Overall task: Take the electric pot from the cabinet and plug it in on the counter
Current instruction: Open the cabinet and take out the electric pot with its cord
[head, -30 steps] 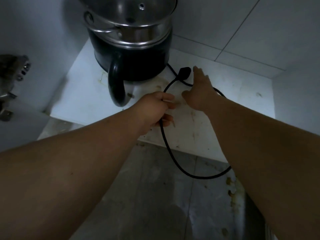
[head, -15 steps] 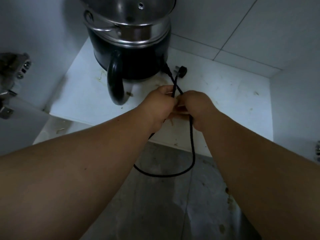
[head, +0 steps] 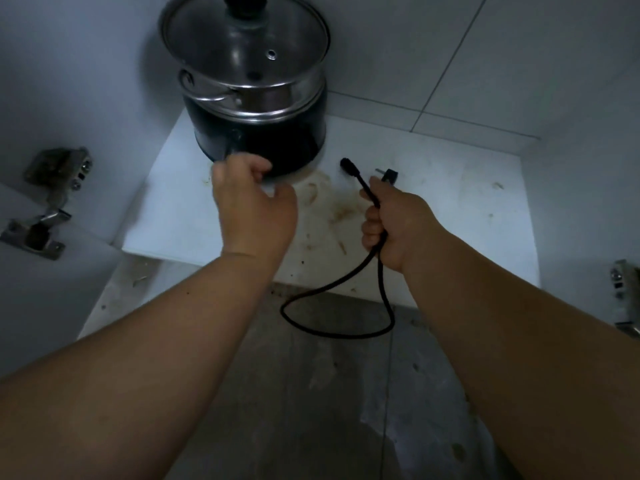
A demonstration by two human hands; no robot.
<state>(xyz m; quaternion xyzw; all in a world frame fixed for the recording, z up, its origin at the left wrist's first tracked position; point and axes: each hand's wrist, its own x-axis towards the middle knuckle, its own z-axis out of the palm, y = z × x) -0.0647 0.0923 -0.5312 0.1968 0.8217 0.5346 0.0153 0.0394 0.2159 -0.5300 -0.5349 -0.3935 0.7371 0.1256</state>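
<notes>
The black electric pot (head: 277,140) with a steel steamer ring and a glass lid (head: 242,36) stands at the back left of a white cabinet shelf (head: 450,209). My left hand (head: 252,206) is closed around the pot's black handle at its front. My right hand (head: 391,223) is shut on the doubled black power cord (head: 332,327). The cord's pot-end connector (head: 348,166) and its wall plug (head: 389,174) both stick out above my fist, detached from the pot. A loop of cord hangs below the shelf edge.
Metal door hinges sit on the left cabinet wall (head: 57,174) and at the right edge (head: 625,292). White tiled walls (head: 519,64) close the back and right. Below the shelf is a stained grey floor (head: 311,410). Brown stains mark the shelf.
My hands have parted: the left went from the cord to the pot's handle, and the right pulled the cord out of the pot and to the right. The view now shows the lid.
</notes>
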